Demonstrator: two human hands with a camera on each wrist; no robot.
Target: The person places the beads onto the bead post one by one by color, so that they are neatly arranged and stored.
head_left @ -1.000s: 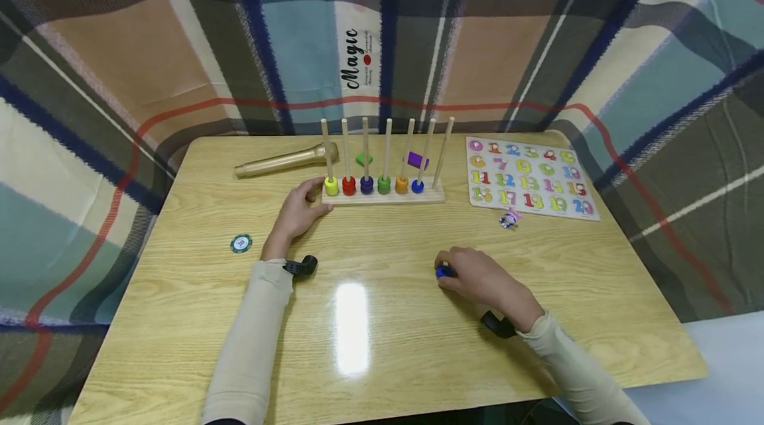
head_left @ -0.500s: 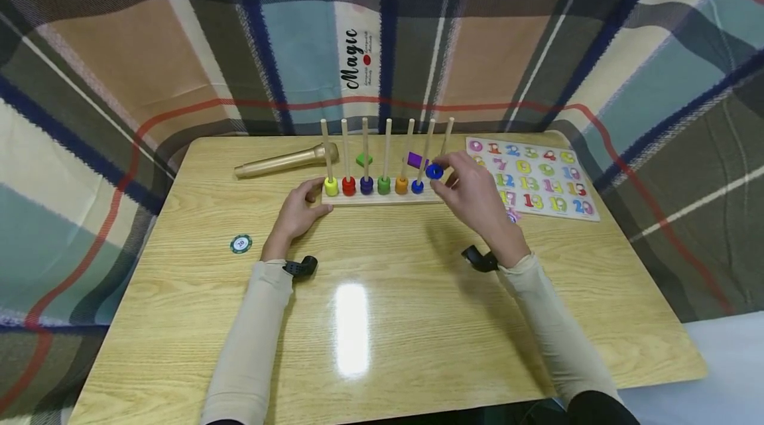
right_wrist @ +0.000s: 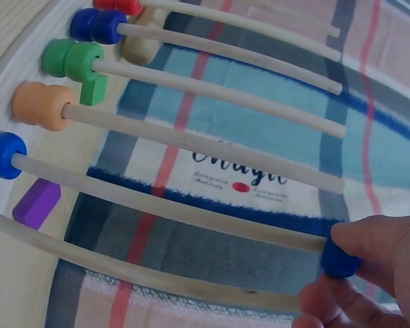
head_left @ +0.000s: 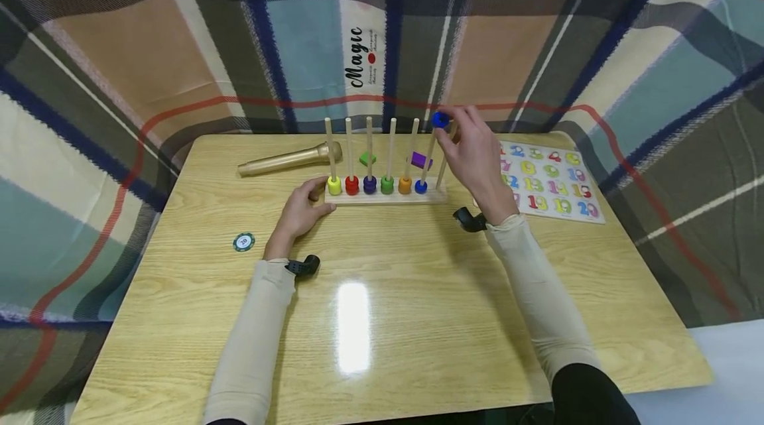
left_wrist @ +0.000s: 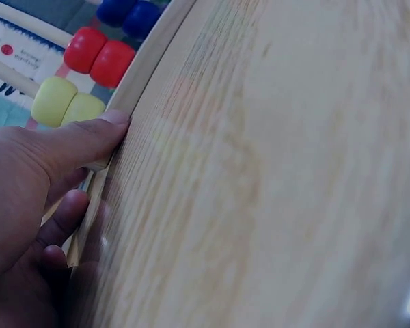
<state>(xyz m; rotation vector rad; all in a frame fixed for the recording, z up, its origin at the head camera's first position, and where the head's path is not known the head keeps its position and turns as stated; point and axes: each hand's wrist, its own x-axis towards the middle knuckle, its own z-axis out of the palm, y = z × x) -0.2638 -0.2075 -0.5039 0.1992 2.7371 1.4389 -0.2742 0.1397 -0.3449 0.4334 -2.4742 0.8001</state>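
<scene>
A wooden peg stand (head_left: 388,199) with a row of upright rods stands at the back of the table. Beads in yellow (head_left: 334,185), red (head_left: 352,185), dark blue (head_left: 370,185), green, orange and blue (head_left: 420,187) sit at the feet of its rods; the rightmost rod has none. With thumb in front and fingers behind, my left hand (head_left: 297,214) grips the stand's left end. My right hand (head_left: 475,156) pinches a blue bead (right_wrist: 340,260) at the top of the second rod from the right. In the right wrist view the rod's tip meets the bead.
A gold microphone-shaped stick (head_left: 286,160), a green block (head_left: 367,158) and a purple block (head_left: 421,160) lie behind the stand. Right of it is a number board (head_left: 552,180), partly behind my right hand. A round chip (head_left: 243,242) lies at the left. Plaid cloth (head_left: 310,34) hangs behind.
My right hand has carried the blue bead from the table's right-middle up and back to the top of the rod. The left hand has stayed at the stand's left end.
</scene>
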